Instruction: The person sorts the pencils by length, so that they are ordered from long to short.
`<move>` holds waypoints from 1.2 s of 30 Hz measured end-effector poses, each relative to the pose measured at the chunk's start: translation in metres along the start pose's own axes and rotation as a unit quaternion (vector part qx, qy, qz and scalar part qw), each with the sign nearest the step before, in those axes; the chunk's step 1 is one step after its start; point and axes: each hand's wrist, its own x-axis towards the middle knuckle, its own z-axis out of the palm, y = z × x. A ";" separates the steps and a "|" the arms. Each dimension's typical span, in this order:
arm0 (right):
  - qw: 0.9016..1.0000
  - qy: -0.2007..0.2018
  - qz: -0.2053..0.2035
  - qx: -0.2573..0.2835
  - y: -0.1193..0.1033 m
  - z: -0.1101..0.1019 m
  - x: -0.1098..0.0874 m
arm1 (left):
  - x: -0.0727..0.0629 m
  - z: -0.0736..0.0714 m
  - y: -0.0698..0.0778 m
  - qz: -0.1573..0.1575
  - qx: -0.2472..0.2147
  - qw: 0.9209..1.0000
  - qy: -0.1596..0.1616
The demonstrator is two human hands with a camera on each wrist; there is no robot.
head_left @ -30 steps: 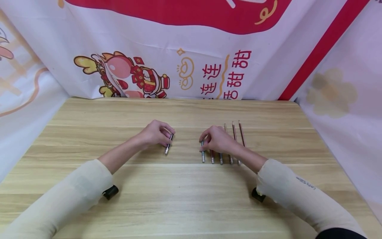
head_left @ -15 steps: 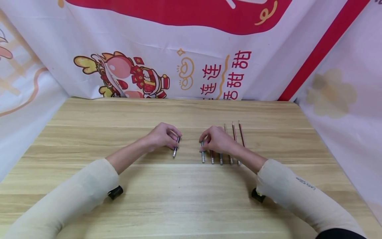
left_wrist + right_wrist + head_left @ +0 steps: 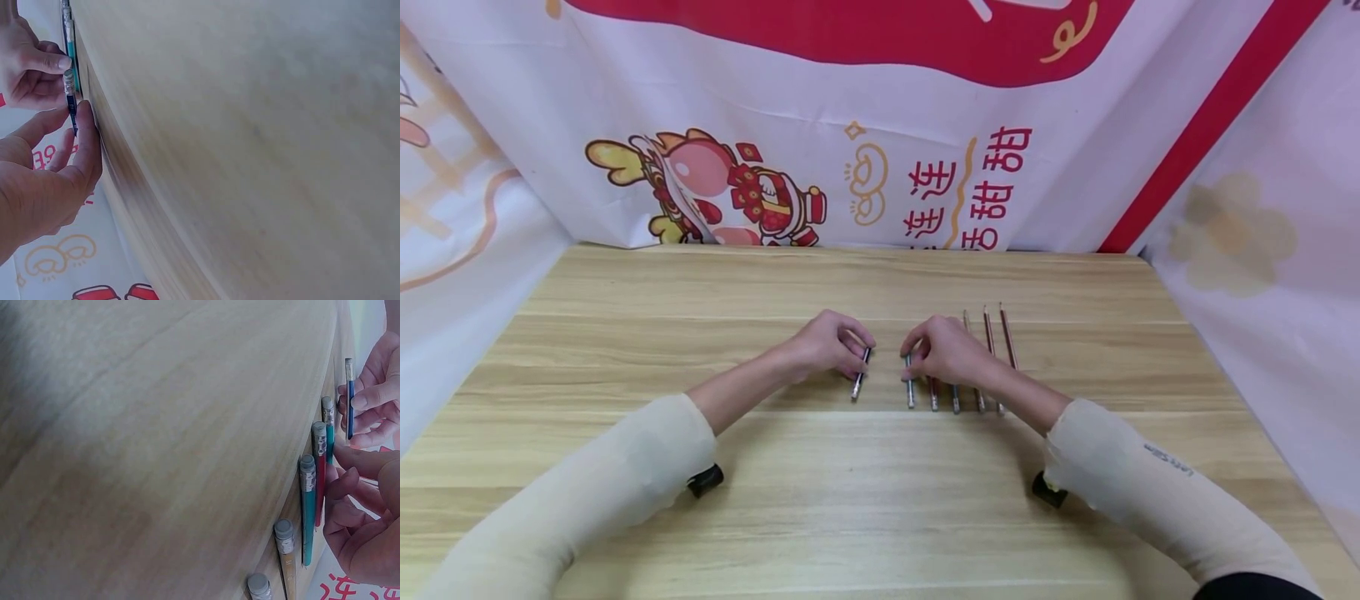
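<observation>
My left hand (image 3: 831, 343) pinches a dark blue pencil (image 3: 350, 394) between thumb and fingers, its eraser end pointing toward me. Just to the right, my right hand (image 3: 951, 350) has thumb and fingers on a teal pencil (image 3: 911, 393), the leftmost of a row on the table. A narrow gap separates the two pencils in the head view. Beside the teal one lie a red pencil (image 3: 319, 462), a blue-green pencil (image 3: 307, 512) and a yellowish pencil (image 3: 285, 553). My right hand and wrist hide the middle of the row.
A reddish pencil (image 3: 1008, 335) lies at the row's right end. All rest on a wooden table (image 3: 850, 500), erasers toward me. A printed cloth (image 3: 850, 100) hangs behind the table's far edge. Black wrist devices (image 3: 1049, 490) sit under the sleeves.
My left hand has moved right with the dark blue pencil, closer to the row. My right hand has stayed in place on the teal pencil.
</observation>
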 end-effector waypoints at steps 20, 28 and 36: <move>1.000 -0.003 -0.003 -0.002 0.002 0.001 0.001 | 0.008 0.021 0.003 0.005 -0.010 1.000 -0.003; 1.000 -0.005 -0.003 0.005 0.001 0.001 0.000 | 0.008 0.025 0.008 -0.002 0.012 1.000 0.006; 1.000 -0.007 -0.002 0.009 0.000 0.001 0.000 | 0.010 0.028 0.010 -0.004 0.068 0.997 0.020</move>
